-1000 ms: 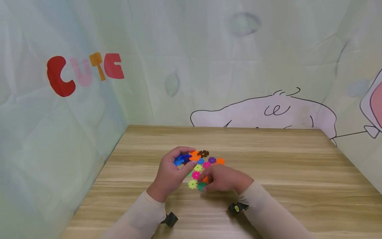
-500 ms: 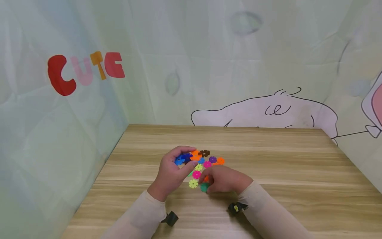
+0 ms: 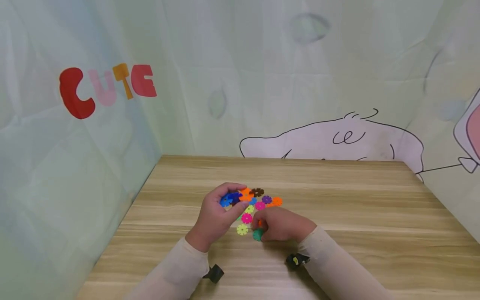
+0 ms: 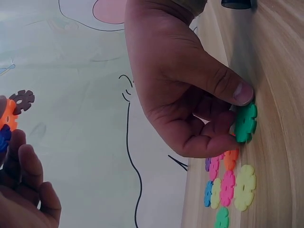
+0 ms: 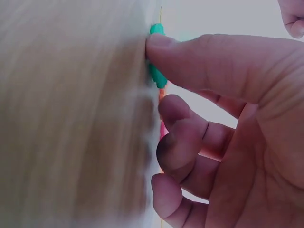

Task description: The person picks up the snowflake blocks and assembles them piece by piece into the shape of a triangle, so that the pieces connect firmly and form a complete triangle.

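My right hand (image 3: 283,224) pinches a green notched plastic disc (image 3: 257,235) between thumb and finger, low over the tabletop. In the left wrist view that green disc (image 4: 245,123) stands out under the thumb tip. My left hand (image 3: 214,221) holds a small cluster of similar discs, linked together: blue (image 3: 226,200), orange (image 3: 246,195) and brown (image 3: 257,192) ones show. Its palm and fingers hide part of the cluster. Between the hands lie several loose discs, among them a pink disc (image 3: 246,218) and a pale yellow disc (image 3: 242,229).
Farther back on the wooden table (image 3: 337,187) lie a purple disc (image 3: 266,200) and an orange disc (image 3: 277,201). My right hand partly covers another orange one. A printed cloth backdrop (image 3: 195,83) rises behind and beside the table.
With the green disc, my right hand has drawn slightly to the right, away from the pale yellow disc. The left hand keeps its hold on the cluster, almost still.
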Demonstrator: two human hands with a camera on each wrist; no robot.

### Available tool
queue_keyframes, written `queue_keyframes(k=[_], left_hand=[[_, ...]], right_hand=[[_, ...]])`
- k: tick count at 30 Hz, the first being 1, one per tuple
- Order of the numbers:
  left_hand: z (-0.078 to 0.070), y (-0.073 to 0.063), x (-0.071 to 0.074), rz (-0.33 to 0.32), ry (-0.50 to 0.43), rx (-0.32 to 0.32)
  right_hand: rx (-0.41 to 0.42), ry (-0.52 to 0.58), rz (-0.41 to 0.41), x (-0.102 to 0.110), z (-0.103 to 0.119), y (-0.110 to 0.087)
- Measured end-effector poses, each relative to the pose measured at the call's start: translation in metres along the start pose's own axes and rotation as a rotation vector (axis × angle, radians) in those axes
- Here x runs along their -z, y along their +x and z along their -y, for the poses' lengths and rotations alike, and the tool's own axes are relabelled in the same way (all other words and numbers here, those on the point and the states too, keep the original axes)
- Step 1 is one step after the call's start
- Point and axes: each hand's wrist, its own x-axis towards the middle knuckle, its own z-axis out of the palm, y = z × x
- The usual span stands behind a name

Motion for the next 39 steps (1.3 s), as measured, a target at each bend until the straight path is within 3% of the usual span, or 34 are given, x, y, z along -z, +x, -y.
queue_keyframes(k=[6,10,12,18,22,27,39], left_hand=[[0.001,-0.001,0.001,-0.007,0.010,0.001],[0.002,0.000,0.002,-0.006,0.004,-0.005],[0.003,0.000,0.002,-0.008,-0.009,-0.005],[0.003,0.001,0.002,-0.009,-0.037,0.001],[0.004,0.001,0.002,-0.014,-0.024,-0.002],[0.004,0.001,0.002,-0.020,-0.014,-0.003],[0.003,0.001,0.002,-0.014,-0.008,-0.007]], right_hand=[[-0.010,-0.001,-0.003,0.001,0.001,-0.001],[-0.008,0.061,-0.011,0.005,0.000,-0.003],[0.020,0.146,-0.060,0.010,-0.001,-0.004],[0.188,0.573,-0.288,0.036,0.005,-0.018],[0.268,0.701,-0.357,0.051,0.012,-0.032],[0.340,0.725,-0.382,0.060,0.016,-0.045],[0.346,0.746,-0.346,0.062,0.024,-0.052]])
